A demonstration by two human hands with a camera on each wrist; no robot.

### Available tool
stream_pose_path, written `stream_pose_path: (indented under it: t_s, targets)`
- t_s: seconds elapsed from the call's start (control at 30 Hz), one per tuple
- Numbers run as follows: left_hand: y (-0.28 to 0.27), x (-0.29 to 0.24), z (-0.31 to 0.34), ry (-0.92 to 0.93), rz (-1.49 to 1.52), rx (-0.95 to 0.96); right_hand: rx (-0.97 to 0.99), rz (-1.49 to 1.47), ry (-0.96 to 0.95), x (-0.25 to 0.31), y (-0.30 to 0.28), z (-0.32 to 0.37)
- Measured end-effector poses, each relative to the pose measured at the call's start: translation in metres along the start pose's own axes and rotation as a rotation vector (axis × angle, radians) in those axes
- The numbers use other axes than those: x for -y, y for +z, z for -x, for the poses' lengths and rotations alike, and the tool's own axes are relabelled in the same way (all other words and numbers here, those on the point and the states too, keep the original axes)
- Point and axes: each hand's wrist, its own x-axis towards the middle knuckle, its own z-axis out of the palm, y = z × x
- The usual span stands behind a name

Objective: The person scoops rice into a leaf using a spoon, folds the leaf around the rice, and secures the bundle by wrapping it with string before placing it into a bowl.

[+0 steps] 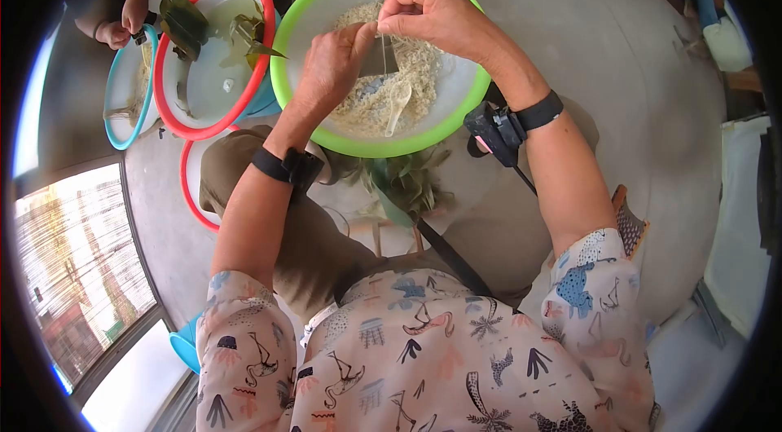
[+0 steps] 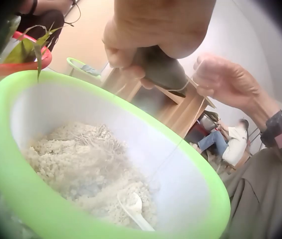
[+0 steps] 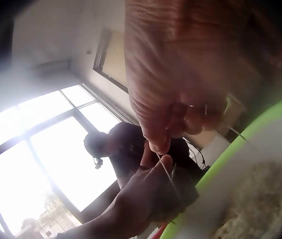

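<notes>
Both hands are raised over a wide basin with a green rim (image 1: 283, 77). In the left wrist view, my left hand (image 1: 332, 65) grips a dark green leaf-wrapped dumpling (image 2: 161, 72), partly hidden by the palm and fingers. My right hand (image 1: 440, 20) pinches a thin string (image 3: 167, 172) between thumb and fingertip, close to the left thumb. A length of that string runs across the dumpling in the left wrist view. Below the hands, the basin holds pale rice (image 1: 419, 65) and a white spoon (image 1: 397, 104) lying on it.
Left of the basin stands a red-rimmed tub (image 1: 163, 90) of water with leaves (image 1: 184, 26). Beyond it is a blue-rimmed basin (image 1: 114, 134), where another person's hands (image 1: 122, 28) work. A bunch of leaves (image 1: 415, 187) sits below the green basin, between the knees.
</notes>
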Motion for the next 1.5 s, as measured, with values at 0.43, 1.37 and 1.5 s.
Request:
stream_pose_path:
  t_s: [0.43, 1.37, 1.5]
  targets:
    - [-0.007, 0.003, 0.002, -0.199, 0.584, -0.030, 0.045, -0.472, 0.255, -0.007, 0.026, 0.003]
    - [-0.011, 0.016, -0.010, -0.308, 0.907, 0.090, -0.321, -0.440, 0.320, -0.018, 0.045, 0.005]
    - [-0.009, 0.026, -0.011, -0.341, 1.089, 0.174, -0.249, -0.339, 0.363, -0.027, 0.038, 0.007]
